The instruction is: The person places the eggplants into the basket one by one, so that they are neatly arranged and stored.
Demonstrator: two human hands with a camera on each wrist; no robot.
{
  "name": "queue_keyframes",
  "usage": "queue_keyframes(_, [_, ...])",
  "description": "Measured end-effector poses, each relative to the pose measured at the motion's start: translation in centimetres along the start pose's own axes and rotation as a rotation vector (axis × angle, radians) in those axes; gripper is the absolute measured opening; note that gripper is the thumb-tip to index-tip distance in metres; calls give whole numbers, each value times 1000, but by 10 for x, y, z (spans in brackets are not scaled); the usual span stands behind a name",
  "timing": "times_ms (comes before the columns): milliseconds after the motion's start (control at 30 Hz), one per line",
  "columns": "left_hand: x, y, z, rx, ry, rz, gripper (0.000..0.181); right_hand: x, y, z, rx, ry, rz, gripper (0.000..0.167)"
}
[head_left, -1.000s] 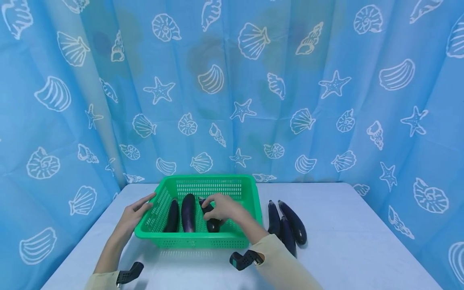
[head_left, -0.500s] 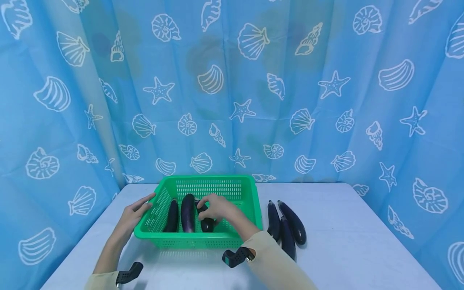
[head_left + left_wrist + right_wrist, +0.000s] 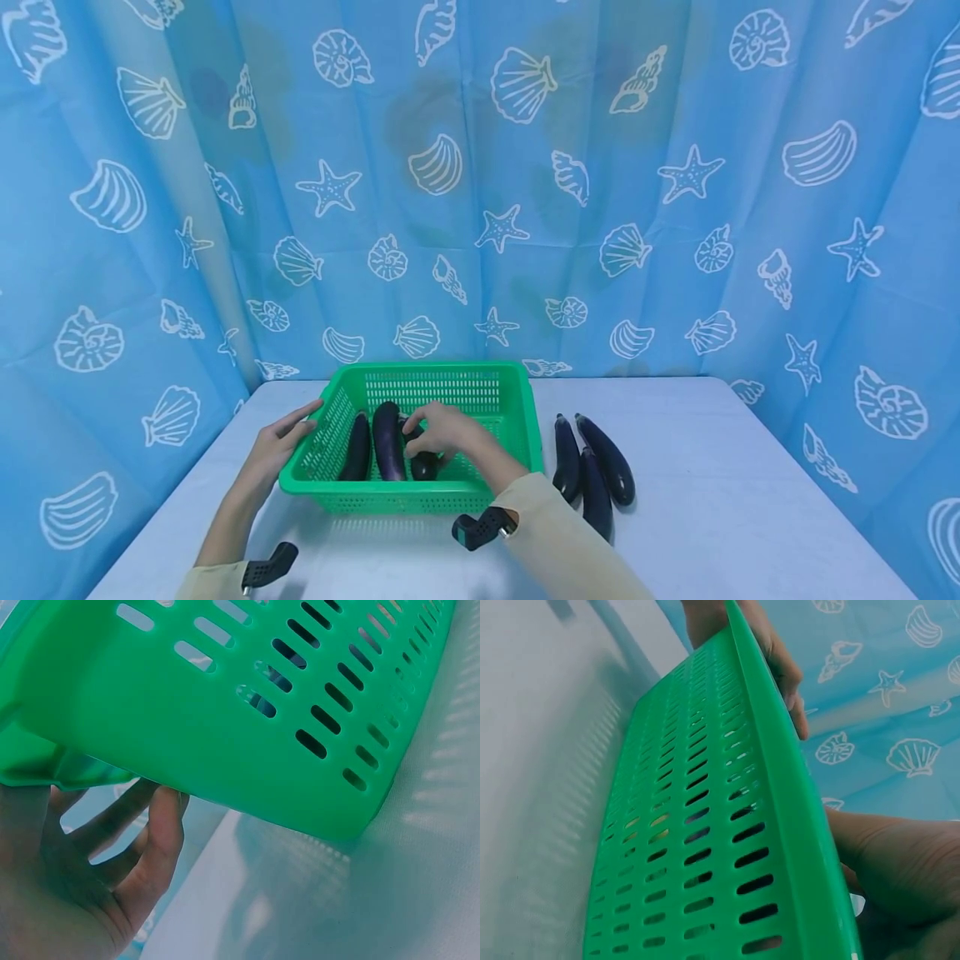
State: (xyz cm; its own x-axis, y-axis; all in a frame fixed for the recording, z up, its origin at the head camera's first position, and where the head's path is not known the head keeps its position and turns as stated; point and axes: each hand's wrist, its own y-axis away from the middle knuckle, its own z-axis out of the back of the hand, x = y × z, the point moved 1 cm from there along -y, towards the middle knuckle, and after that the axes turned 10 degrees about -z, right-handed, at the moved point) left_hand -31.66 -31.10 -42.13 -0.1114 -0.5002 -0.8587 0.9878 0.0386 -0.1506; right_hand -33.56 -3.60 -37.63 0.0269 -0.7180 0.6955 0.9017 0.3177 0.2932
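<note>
- R hand (image 3: 444, 429): arm over near rim of slotted green plastic basket (image 3: 408, 500), fingers pinching the R-most eggplant (image 3: 424, 467) inside; R wrist view hides the grip behind the rim.
- That eggplant: in basket, approx. mid-width, tilted w/ stem end leaning L, just beside the middle eggplant (image 3: 388, 446); can't tell if they touch.
- L eggplant (image 3: 357, 450): nr basket's L wall, stem end away from person, small gap btwn it & the middle one.
- L hand (image 3: 272, 450): at basket's L rim, fingers spread & fairly straight, tips touching it.
- 3 more eggplants (image 3: 597, 498): bunched on white-covered counter (image 3: 720, 475), R of basket, stem ends pointing away.
- Blk device (image 3: 478, 528) on R wrist, another (image 3: 272, 567) on L; cream sleeves (image 3: 570, 542).
- Bkgd: blue curtain (image 3: 480, 187) w/ white shells & starfish.
</note>
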Motion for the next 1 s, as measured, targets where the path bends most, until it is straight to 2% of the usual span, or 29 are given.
queue_keyframes(500, [0,0,0,5,13,-10,56,5,0,-8,28,-6,36,40])
queue_keyframes(767, [0,1,0,9,8,-3,55,4,0,-15,20,-21,19,40])
queue_keyframes(867, [0,1,0,11,10,1,55,4,1,-15,19,-1,22,41])
queue_keyframes(1000, [1,0,0,12,10,1,56,4,1,-15,39,95,37,41])
